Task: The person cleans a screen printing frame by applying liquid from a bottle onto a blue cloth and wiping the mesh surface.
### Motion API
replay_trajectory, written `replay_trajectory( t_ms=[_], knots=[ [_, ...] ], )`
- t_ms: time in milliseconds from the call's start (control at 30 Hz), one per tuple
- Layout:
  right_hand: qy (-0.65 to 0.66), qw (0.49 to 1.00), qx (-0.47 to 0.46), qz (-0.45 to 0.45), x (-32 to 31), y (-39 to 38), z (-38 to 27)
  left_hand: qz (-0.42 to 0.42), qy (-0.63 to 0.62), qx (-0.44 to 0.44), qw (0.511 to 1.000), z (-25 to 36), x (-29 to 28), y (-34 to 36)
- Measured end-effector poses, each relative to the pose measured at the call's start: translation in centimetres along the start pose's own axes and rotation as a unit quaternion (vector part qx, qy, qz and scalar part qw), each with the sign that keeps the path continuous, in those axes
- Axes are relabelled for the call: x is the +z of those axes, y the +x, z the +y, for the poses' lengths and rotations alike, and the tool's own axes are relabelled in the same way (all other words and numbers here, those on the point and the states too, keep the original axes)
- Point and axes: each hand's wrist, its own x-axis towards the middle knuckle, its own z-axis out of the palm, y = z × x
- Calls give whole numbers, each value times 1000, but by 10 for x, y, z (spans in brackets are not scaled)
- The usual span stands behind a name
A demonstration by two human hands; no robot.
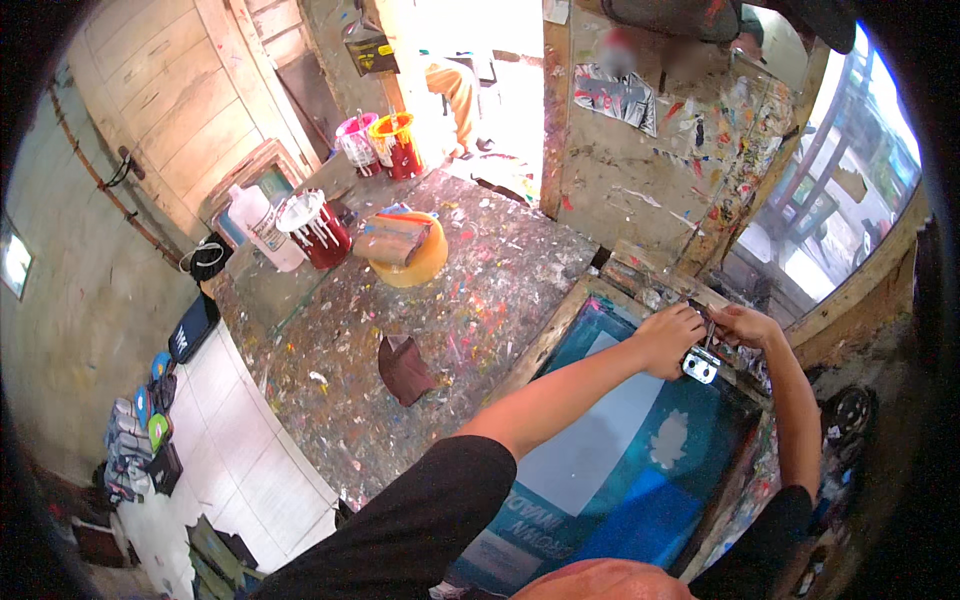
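At the right, my left hand [670, 340] has its fingers curled at the far edge of a wooden-framed screen, beside a silver metal clamp [701, 367]; what is inside its grip is hidden. My right hand [748, 327] pinches around a small dark upright part at the top of that clamp, perhaps its screw. Below both forearms lies the screen's blue-green mesh [665, 440], with pale lettering and shapes on it.
A paint-spattered table [500, 250] holds a brown cloth scrap [403, 370], a yellow tub [410, 270], paint buckets [313, 230] and a pale bottle [262, 228]. Flat caps or pieces [140, 440] lie at the left. Another person's leg [455, 100] shows in the doorway.
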Motion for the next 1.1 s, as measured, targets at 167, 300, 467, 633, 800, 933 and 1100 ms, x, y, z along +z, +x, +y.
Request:
replay_trajectory(
  t_ms=[167, 300, 467, 633, 800, 933, 1100],
  knots=[
    [-227, 972, 36, 40, 1, 4, -14, -26, -4, -38, 999, 3, -5, -1],
    [-170, 978, 37, 113, 15, -2, -3, -14, 8, -26, 1000, -1, -3, 0],
    [-89, 984, 9, 152, 21, -3, 12, -7, 9, -22, 1000, 0, 4, -3],
    [-142, 973, 41, 179, 38, -5, -25, -49, 42, -28, 997, -3, 2, -4],
    [-435, 858, 69, 265, 2, -26, 36, 10, -41, -37, 998, 21, 11, 31],
    [-430, 787, -172, 407, 143, -134, -39, -51, -5, 4, 999, -39, -14, -18],
    [-324, 854, 87, 397, 272, -358, 43, -28, 11, 23, 999, 48, -81, -72]
  ],
)
